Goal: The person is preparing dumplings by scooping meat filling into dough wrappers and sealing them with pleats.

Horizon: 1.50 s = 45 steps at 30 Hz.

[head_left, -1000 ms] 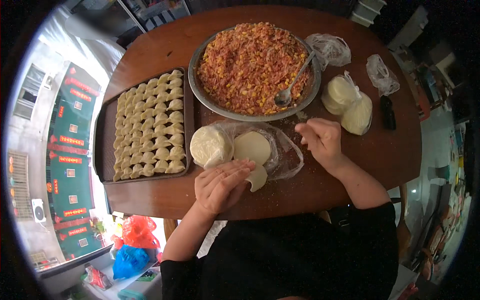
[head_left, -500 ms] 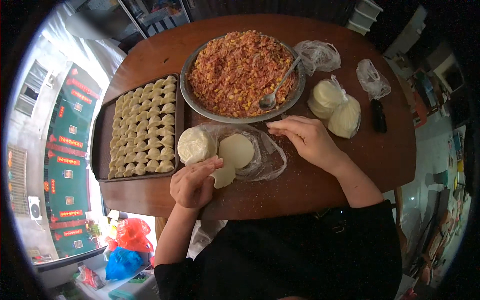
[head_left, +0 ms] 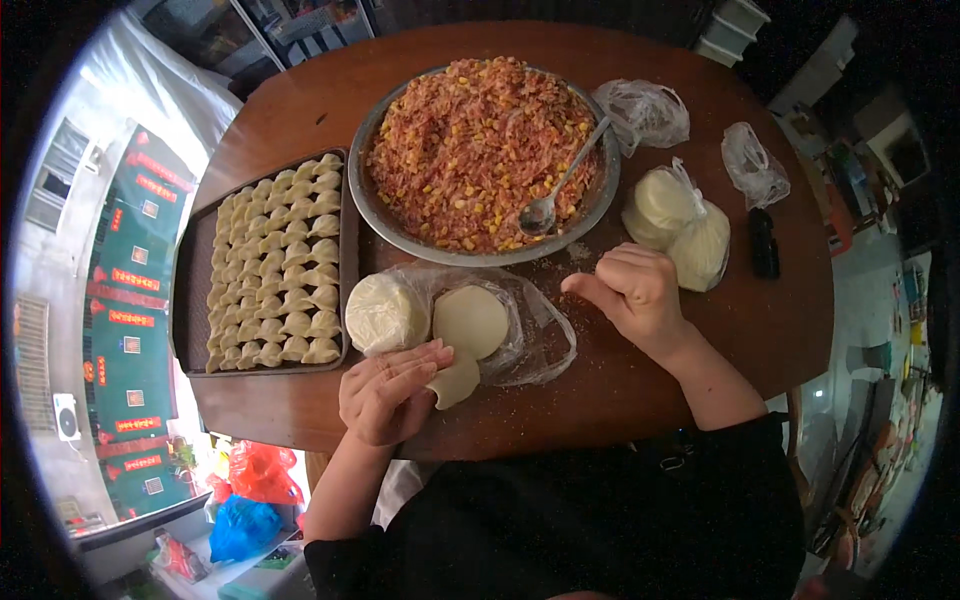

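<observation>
My left hand (head_left: 392, 392) pinches the edge of a round dumpling wrapper (head_left: 457, 380) between thumb and fingers, at the near side of the table. Just beyond it, a loose wrapper stack (head_left: 470, 322) lies on an opened clear plastic bag (head_left: 545, 345). Beside that is another wrapper stack (head_left: 386, 314) covered in plastic. My right hand (head_left: 636, 298) is raised right of the bag, its fingers curled in and its thumb sticking out to the left; nothing shows in it. A metal spoon (head_left: 538, 214) rests in the meat-and-corn filling (head_left: 470, 150) heaped in a large metal basin (head_left: 485, 258).
A dark baking tray (head_left: 195, 300) with rows of folded dumplings (head_left: 275, 265) stands left on the wooden table (head_left: 290, 410). On the right are bagged wrappers (head_left: 665, 205), crumpled plastic bags (head_left: 645, 110) and a small black object (head_left: 763, 243). White specks dust the tabletop.
My right hand's fingers, stretched forward and together before, have curled in, with the thumb now apart. My left hand still holds the wrapper. The whole view has shifted slightly.
</observation>
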### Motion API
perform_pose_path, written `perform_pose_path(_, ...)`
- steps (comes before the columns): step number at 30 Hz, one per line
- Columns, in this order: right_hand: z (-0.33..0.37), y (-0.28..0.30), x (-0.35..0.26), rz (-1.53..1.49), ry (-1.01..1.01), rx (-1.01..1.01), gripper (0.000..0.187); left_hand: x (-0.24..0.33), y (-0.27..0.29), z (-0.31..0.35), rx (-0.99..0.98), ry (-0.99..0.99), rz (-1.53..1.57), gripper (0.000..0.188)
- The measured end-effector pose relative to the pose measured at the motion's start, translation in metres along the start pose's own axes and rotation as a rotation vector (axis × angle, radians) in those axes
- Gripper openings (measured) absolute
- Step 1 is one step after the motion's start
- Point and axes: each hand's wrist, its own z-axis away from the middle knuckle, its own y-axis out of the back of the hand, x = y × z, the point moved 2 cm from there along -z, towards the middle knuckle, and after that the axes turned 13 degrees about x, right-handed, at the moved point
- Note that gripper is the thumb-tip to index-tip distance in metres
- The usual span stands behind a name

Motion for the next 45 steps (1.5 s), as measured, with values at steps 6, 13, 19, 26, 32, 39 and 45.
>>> perform_pose_path(6, 0.005, -0.007, 0.004, -0.119, -0.212, -0.001, 0.027, 0.008, -0.002, -0.001, -0.03, 0.036, 0.096, 0.027)
perform_pose_path(13, 0.003, -0.009, -0.004, -0.159, -0.243, -0.041, 0.009, 0.029, -0.012, -0.016, -0.09, 0.788, 0.419, 0.005)
perform_pose_path(19, 0.004, -0.008, -0.002, -0.126, -0.119, -0.028, 0.026, 0.031, -0.011, -0.022, -0.281, 1.392, 0.626, 0.007)
perform_pose_path(26, 0.015, -0.02, 0.007, -0.164, -0.22, 0.134, 0.039, 0.043, -0.012, -0.005, -0.103, 1.747, 0.82, 0.011)
perform_pose_path(32, 0.016, -0.016, 0.0, -0.249, -0.233, 0.154, 0.036, 0.054, -0.01, -0.022, 0.139, 1.855, 0.955, 0.035)
perform_pose_path(39, 0.006, -0.018, -0.01, -0.225, -0.212, 0.08, 0.024, 0.04, -0.034, -0.035, 0.312, 1.796, 1.061, 0.039)
perform_pose_path(45, 0.003, -0.01, -0.007, -0.117, 0.012, 0.031, 0.007, 0.031, -0.042, -0.04, 0.326, 1.737, 1.164, 0.041)
